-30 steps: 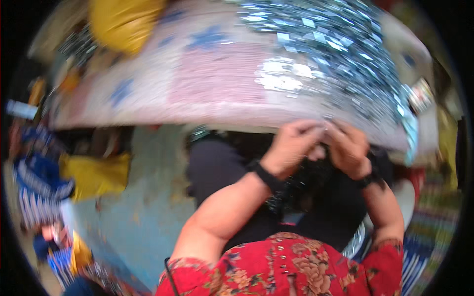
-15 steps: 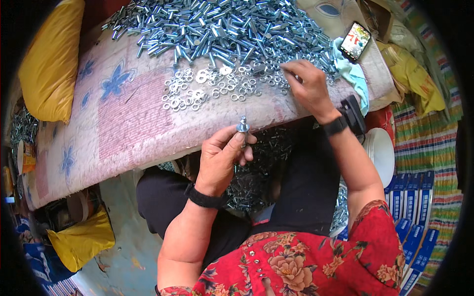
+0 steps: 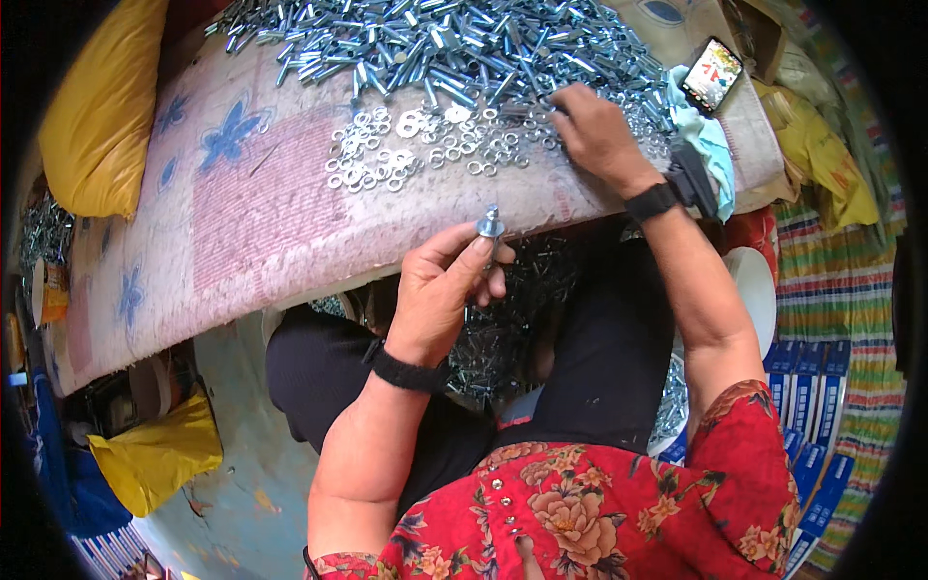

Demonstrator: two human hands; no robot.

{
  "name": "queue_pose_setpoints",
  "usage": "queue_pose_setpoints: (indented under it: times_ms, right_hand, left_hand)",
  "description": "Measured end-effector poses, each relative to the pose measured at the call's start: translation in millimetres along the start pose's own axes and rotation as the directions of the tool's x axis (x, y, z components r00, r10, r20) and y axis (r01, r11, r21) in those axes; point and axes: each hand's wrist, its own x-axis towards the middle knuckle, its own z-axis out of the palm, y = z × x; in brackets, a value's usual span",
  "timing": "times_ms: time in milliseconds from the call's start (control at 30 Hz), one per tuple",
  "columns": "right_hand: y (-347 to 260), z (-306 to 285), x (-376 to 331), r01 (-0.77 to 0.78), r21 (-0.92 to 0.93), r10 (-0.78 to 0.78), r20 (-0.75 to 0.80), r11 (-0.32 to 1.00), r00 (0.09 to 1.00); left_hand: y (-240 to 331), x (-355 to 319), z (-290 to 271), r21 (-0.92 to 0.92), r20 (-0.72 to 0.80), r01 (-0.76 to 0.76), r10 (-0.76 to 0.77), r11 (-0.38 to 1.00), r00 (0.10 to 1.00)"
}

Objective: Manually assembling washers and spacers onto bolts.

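Observation:
My left hand (image 3: 440, 290) holds a bolt with a washer on it (image 3: 491, 228) upright near the front edge of the pink patterned mat (image 3: 251, 213). My right hand (image 3: 594, 130) reaches onto the mat, fingers down among loose washers (image 3: 406, 150) at the edge of a big heap of silver bolts (image 3: 435, 39). Whether it grips one I cannot see. More assembled bolts (image 3: 493, 329) lie piled in my lap between my knees.
A phone (image 3: 712, 74) lies on a light blue cloth (image 3: 706, 145) at the mat's right end. A yellow cushion (image 3: 97, 106) sits at the left, a yellow bag (image 3: 159, 454) on the floor, and blue boxes (image 3: 812, 396) at the right.
A second ago both hands were together at the mat's edge. My right hand then reached up to the washers; my left stays low holding the bolt.

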Motion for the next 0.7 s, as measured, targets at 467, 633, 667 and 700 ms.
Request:
queue_pose_setpoints:
  times_ms: [467, 633, 667, 700]
  right_hand:
    - [-95, -52, -21, 0.052, 0.712, -0.260, 0.188, 0.701, 0.947]
    - [-103, -58, -22, 0.108, 0.618, -0.270, 0.174, 0.778, 0.947]
    - [-107, -59, -23, 0.049, 0.614, -0.228, 0.217, 0.788, 0.949]
    - [-110, -59, -24, -0.009, 0.607, -0.187, 0.260, 0.795, 0.947]
  left_hand:
    - [2, -5, 0, 0.162, 0.064, -0.052, 0.042, 0.985, 0.997]
    - [2, -8, 1, 0.177, 0.103, -0.068, 0.051, 0.982, 0.993]
    - [2, -10, 1, 0.179, 0.104, -0.074, 0.056, 0.981, 0.993]
    - [1, -11, 2, 0.215, 0.098, -0.087, 0.067, 0.973, 0.993]
